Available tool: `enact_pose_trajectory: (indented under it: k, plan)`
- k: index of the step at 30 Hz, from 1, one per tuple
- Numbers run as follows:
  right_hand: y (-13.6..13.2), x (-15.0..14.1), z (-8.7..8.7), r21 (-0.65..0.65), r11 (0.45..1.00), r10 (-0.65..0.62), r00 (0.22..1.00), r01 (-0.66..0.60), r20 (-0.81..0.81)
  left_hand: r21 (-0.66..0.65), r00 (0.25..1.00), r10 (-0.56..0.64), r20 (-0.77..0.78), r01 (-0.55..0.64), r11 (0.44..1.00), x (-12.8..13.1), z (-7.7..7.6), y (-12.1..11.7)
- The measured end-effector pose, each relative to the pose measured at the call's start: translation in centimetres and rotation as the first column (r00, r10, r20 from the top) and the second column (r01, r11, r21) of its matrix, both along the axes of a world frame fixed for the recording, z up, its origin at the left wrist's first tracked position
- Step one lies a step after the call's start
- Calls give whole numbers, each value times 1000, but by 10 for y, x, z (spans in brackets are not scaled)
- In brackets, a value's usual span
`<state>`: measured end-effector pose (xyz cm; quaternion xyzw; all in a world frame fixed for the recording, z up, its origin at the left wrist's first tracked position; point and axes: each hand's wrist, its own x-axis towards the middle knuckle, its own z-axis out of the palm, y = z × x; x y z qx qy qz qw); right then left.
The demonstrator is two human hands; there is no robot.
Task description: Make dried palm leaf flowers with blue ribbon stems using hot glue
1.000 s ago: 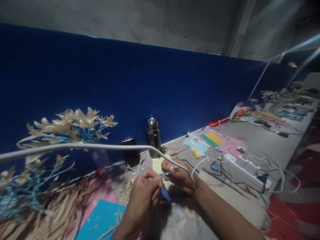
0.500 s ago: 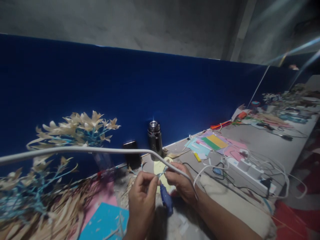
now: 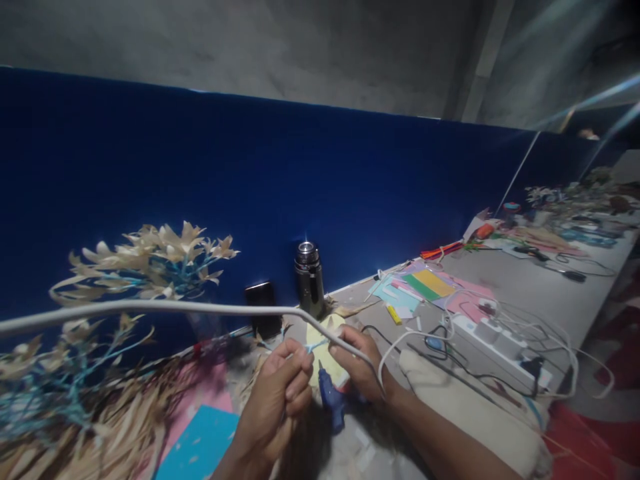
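Note:
Above the worktop, a thin light-blue strip (image 3: 315, 347) spans the small gap between my hands. My left hand (image 3: 277, 393) is closed with curled fingers round one end of it. My right hand (image 3: 361, 363) pinches the other end, its fingertips partly behind a white cable (image 3: 200, 307) that crosses the view. A blue glue gun (image 3: 332, 401) lies between and just below the hands, its nozzle pointing away. Under the fingertips is a pale yellow sheet (image 3: 323, 327). Whatever else the curled left fingers hold is hidden.
A dark flask (image 3: 310, 283) and a black phone (image 3: 263, 310) stand against the blue partition (image 3: 300, 167). Cream flowers on blue stems (image 3: 155, 267) and dry strips (image 3: 110, 427) lie left. Coloured papers (image 3: 427, 283) and a white power strip (image 3: 495, 347) with tangled cables are right.
My left hand has shifted down and left, with its fingers curled more. The blue strip now shows more stretched out between the hands. The white cable hangs slightly lower.

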<state>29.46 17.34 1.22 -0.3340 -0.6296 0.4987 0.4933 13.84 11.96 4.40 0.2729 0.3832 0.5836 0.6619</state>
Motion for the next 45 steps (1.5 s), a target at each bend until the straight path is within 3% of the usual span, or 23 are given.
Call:
enact_pose_trajectory:
  k: [8, 14, 22, 28, 35, 38, 45]
  plan:
    - [0, -6, -3, 34, 982, -185, 982, 186, -35, -12, 999, -12, 42, 12, 1000, 5, 1, 2]
    - [4, -5, -6, 6, 985, -172, 984, 172, -42, 1, 996, -15, 84, 15, 1000, 4, 0, 3]
    - [6, -6, -10, 137, 951, -272, 961, 277, -52, -11, 992, 7, 122, -6, 1000, 4, -4, 5]
    - [25, 2, -19, -16, 944, -328, 937, 328, -116, 10, 964, 7, 265, -10, 1000, -8, -1, 2]
    - [14, -4, -8, -131, 990, -77, 969, 47, -235, -12, 866, -41, 499, 54, 998, -12, -7, 4]
    - [5, -7, -3, -187, 978, 32, 949, -95, -314, -15, 864, -54, 500, 71, 997, -9, -14, 7]
    - [-2, -5, -1, -266, 936, 84, 879, -231, -470, 12, 903, -100, 417, 104, 994, 1, -22, 11]
